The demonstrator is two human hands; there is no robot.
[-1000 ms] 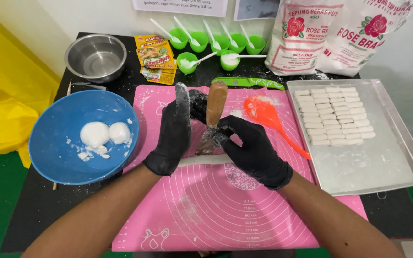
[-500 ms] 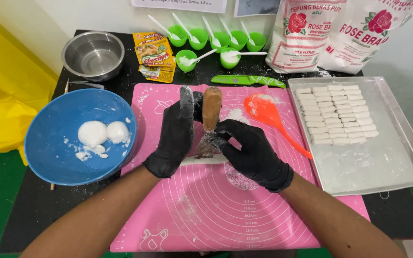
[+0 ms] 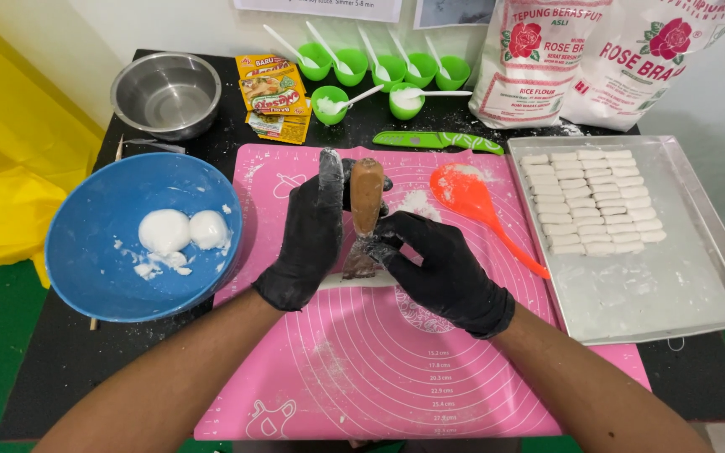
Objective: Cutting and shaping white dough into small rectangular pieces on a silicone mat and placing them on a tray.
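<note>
Both my hands wear black gloves over a pink silicone mat (image 3: pixel 396 369). My right hand (image 3: pixel 442 268) grips a scraper with a brown wooden handle (image 3: pixel 367 195), its blade pressed down on a thin white dough strip (image 3: pixel 333 282) lying across the mat. My left hand (image 3: pixel 310 235) stands flat and upright against the scraper's left side, fingers straight and dusted with flour, its heel on the dough strip.
A blue bowl (image 3: pixel 94 260) at left holds two white dough balls (image 3: pixel 185 230). A metal tray (image 3: pixel 698 294) at right carries several cut dough pieces. An orange spoon (image 3: pixel 472 197), green knife (image 3: pixel 438 141), steel bowl (image 3: pixel 165 91), green cups, seasoning packets and two flour bags stand behind.
Both hands and the scraper stay at the same spot on the dough strip; the handle has tipped slightly more upright.
</note>
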